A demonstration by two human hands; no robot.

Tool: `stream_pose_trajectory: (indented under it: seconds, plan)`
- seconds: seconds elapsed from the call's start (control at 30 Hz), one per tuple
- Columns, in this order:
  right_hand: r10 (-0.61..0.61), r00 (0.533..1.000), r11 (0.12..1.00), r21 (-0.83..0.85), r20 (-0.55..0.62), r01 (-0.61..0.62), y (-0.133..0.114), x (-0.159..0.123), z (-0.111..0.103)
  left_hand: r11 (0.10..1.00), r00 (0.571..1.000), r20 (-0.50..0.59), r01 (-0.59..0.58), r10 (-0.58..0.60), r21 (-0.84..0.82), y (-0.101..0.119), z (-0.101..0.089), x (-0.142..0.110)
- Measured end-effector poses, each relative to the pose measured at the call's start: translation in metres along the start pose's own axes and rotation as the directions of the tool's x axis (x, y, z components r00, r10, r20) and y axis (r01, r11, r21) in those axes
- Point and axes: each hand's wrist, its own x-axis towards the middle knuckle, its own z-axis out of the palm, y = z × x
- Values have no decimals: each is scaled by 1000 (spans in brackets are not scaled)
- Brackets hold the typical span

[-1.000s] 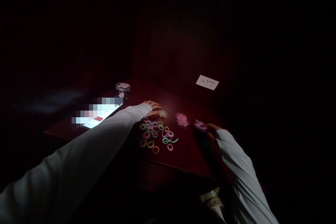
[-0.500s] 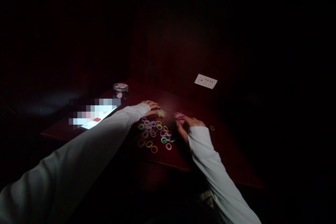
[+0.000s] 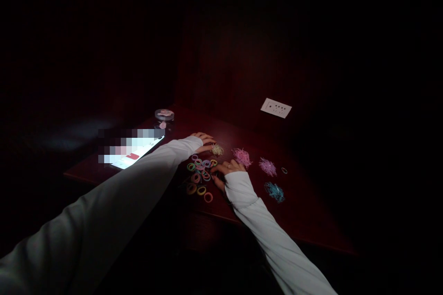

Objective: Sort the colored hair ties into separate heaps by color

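My left hand (image 3: 204, 140) lies on the dark red table with fingers stretched out, beside a small pile of pale yellow elastic bands (image 3: 217, 150). My right hand (image 3: 228, 170), a ring on one finger, reaches over the right side of a heap of colourful hair ties (image 3: 199, 170). Its fingers are bent, with thumb and forefinger apart at the heap, and it hides part of it. Beyond that hand lies a pile of pink elastic bands (image 3: 242, 157). Purple bands (image 3: 267, 166) and blue bands (image 3: 275, 191) form separate piles farther right.
A lit phone (image 3: 138, 151), partly pixelated, lies at the left of the table (image 3: 304, 212). Behind it stands a round clear container (image 3: 164, 115). One lone hair tie (image 3: 284, 170) rests at the right. A white socket plate (image 3: 276, 108) is on the wall.
My right hand has moved left and nearer, from the pink bands to the hair ties. The purple and blue piles now show. My left hand stays by the yellow bands.
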Motion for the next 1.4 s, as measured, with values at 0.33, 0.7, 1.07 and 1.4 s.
stream_pose_trajectory:
  seconds: [0.33,0.7,1.07,1.4]
  plan:
    - [38,997,998,47,-61,-35,11,-3,8,1000,1000,0,11,-11,9,-4,6,3]
    - [24,984,998,-53,-176,-34,17,-17,-34,999,999,-24,35,-35,19,-1,8,2]
    - [544,814,806,-141,-205,-574,94,-80,-91,999,999,-36,-35,35,1,-8,9,1]
    - [631,773,752,-194,-69,-631,99,-90,-88,1000,999,-41,-14,14,-8,-8,11,2]
